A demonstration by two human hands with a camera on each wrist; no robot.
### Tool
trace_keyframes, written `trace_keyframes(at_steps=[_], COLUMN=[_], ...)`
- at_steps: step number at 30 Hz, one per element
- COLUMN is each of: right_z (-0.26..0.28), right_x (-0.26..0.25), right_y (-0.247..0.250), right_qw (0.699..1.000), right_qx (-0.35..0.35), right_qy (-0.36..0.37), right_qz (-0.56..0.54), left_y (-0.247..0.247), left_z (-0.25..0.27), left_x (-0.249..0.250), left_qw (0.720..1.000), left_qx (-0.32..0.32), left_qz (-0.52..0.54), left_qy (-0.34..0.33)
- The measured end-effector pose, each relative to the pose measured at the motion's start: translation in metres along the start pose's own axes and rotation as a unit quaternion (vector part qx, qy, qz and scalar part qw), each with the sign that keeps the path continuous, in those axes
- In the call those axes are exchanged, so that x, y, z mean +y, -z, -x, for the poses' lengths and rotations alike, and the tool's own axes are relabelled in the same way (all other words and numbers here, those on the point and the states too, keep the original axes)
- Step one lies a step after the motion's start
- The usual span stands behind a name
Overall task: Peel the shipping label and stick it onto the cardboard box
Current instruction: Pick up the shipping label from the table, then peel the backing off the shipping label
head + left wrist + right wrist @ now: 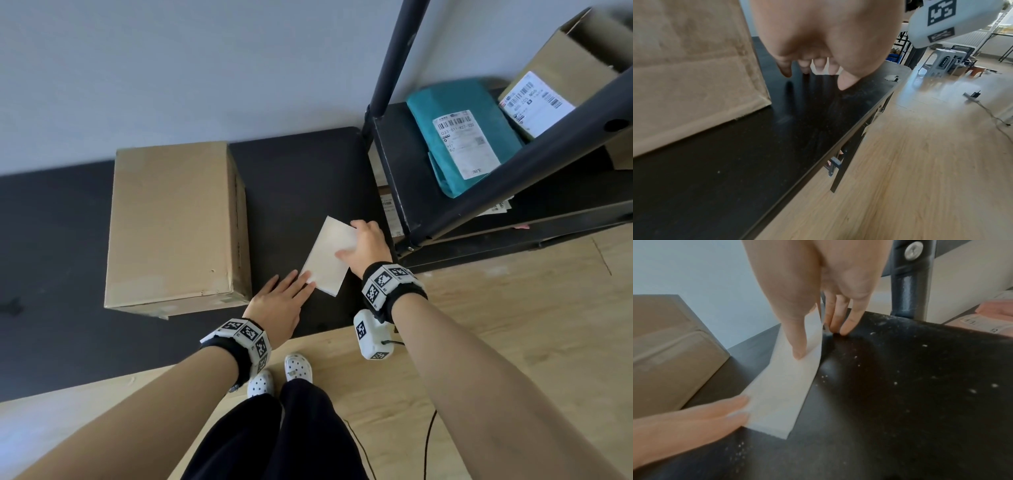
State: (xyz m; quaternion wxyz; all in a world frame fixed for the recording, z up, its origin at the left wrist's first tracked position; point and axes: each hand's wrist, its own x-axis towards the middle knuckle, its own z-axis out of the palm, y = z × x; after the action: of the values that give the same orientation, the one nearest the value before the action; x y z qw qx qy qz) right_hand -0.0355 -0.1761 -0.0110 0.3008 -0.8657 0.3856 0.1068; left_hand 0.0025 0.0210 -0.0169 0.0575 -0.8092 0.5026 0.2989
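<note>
Left hand (279,303) lies flat on the black table (51,257), fingers straight and slightly spread, fingertips (740,408) touching the near-left corner of the shipping label (329,257). It grips nothing, just presses the edge. The left wrist view shows the same: fingers extended down toward the tabletop, label barely visible past them.

Right hand (364,246) is on the label's far-right side. Thumb (795,337) rests on the top face, the other fingers go down past the right edge to the table; in the right wrist view that edge looks slightly lifted between thumb and fingers. Reads as a loose pinch on the label edge.

Label: white rectangle, blank side up, no print visible, lying diagonally on the table between the two hands, near the front edge.

Cardboard box (174,226): plain brown, closed, standing on the table just left of the label, not touching it. Its top face is bare.

Further right, a dark metal shelf rack (445,192) holds a teal mailer bag (462,137) with a printed label, and beside it a brown labelled carton (561,75).
</note>
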Motion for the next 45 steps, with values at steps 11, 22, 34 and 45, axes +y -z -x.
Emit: trace_keyframes(at_steps=[11, 22, 34, 45], right_z=[0.010, 0.048, 0.086, 0.099], right_x=[-0.005, -0.056, -0.165, -0.223], right_y=[0.021, 0.089, 0.112, 0.086], right_qw=[0.995, 0.984, 0.964, 0.948], right_qx=[0.035, 0.102, 0.127, 0.104], right_qy=[-0.002, 0.098, 0.172, 0.248], right_qz=[-0.097, -0.106, -0.161, -0.171], left_y=[0.019, 0.107, 0.220, 0.232], left_z=[0.009, 0.023, 0.077, 0.119], left_x=[0.012, 0.021, -0.043, -0.091], left_qw=[0.998, 0.969, 0.822, 0.737], left_qx=[0.026, 0.121, 0.264, 0.243], left_qz=[0.052, 0.202, 0.497, 0.619], left_qy=[0.032, 0.070, 0.080, 0.122])
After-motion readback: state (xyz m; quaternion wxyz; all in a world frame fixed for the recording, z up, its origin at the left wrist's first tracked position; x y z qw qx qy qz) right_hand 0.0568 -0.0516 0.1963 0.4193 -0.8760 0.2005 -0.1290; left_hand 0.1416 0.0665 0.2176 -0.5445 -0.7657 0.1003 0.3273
